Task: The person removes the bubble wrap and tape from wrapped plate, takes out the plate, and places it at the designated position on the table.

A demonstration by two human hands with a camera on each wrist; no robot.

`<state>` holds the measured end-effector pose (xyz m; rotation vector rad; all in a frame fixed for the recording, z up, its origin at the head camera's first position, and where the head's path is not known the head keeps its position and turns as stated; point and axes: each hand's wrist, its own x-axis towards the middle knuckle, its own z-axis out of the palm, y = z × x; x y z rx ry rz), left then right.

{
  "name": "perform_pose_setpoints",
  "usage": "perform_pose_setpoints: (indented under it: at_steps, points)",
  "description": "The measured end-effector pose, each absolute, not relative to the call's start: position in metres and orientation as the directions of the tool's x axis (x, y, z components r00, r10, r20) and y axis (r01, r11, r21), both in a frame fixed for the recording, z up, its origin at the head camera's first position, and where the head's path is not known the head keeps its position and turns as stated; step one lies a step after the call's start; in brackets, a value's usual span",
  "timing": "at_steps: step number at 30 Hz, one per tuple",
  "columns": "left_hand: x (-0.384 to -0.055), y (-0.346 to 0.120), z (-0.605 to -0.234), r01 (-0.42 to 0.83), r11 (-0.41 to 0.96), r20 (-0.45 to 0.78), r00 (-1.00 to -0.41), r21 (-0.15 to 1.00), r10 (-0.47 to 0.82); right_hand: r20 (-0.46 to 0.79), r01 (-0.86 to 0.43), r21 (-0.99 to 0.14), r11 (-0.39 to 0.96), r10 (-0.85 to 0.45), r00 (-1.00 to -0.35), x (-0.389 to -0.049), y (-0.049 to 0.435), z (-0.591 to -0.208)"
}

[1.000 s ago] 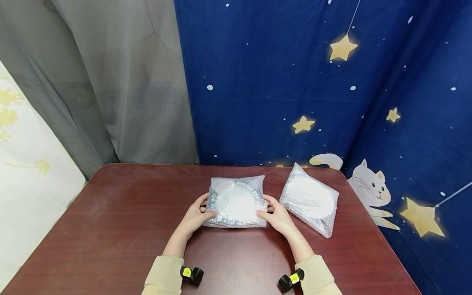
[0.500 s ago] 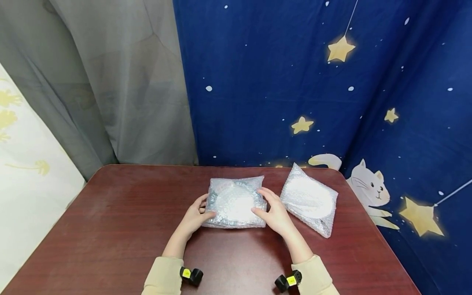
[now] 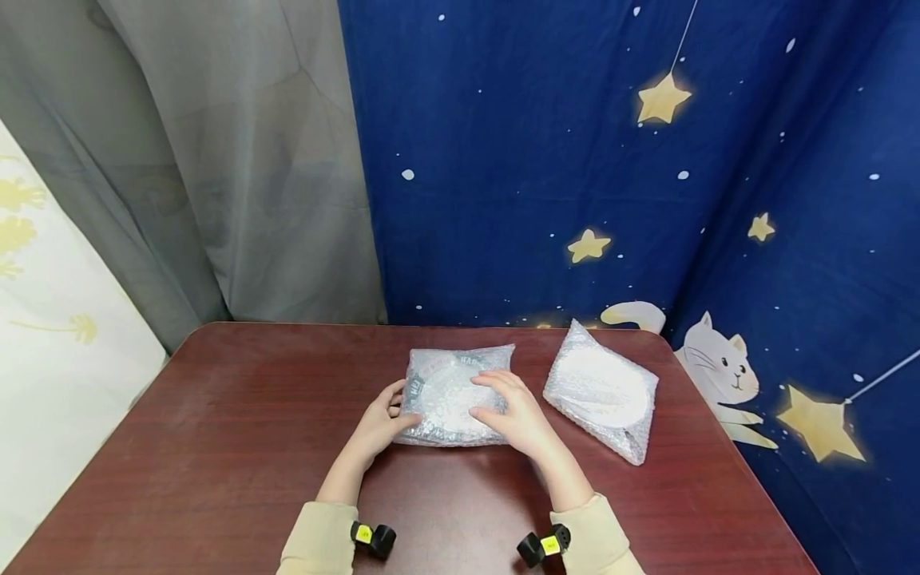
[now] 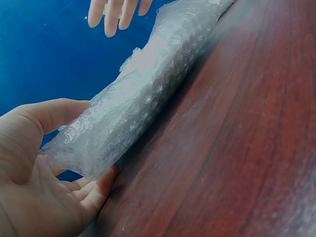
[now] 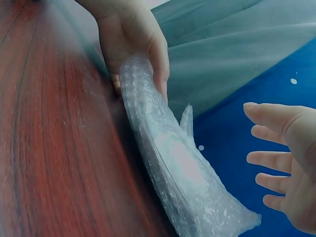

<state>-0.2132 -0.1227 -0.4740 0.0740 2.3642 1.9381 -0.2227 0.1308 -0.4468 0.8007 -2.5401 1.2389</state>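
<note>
A bubble-wrapped package (image 3: pixel 442 403) lies on the table in front of me, with a pale round shape and dark lettering showing through the wrap. My left hand (image 3: pixel 377 421) grips its left edge, thumb on top and fingers underneath, as the left wrist view shows of the wrapped edge (image 4: pixel 113 123). Over the package's right part hovers my right hand (image 3: pixel 519 417). In the right wrist view that right hand (image 5: pixel 296 163) has its fingers extended and apart from the wrap, holding nothing.
A second bubble-wrapped package (image 3: pixel 602 387) lies tilted at the right on the dark red wooden table (image 3: pixel 273 399). Behind the table hang a grey curtain (image 3: pixel 287 200) and a blue star-patterned curtain (image 3: pixel 503 160).
My right hand has let go of the package's right edge and moved left and up over its top. The left hand keeps its grip, and the package stays in place.
</note>
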Motion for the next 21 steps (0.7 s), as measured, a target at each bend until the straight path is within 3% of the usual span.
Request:
perform_pose_setpoints:
  at_steps: [10, 21]
  points:
    - [-0.22, -0.125, -0.492, -0.006, 0.21, -0.02, -0.998, 0.978, 0.063, 0.388, -0.638, -0.565, 0.523, -0.514, -0.765, -0.226, 0.118, -0.447]
    - [-0.22, -0.126, -0.494, -0.018, 0.267, -0.032, -0.998, 0.963, 0.048, 0.274, -0.628, -0.536, 0.564, -0.587, -0.762, -0.233, 0.104, -0.45]
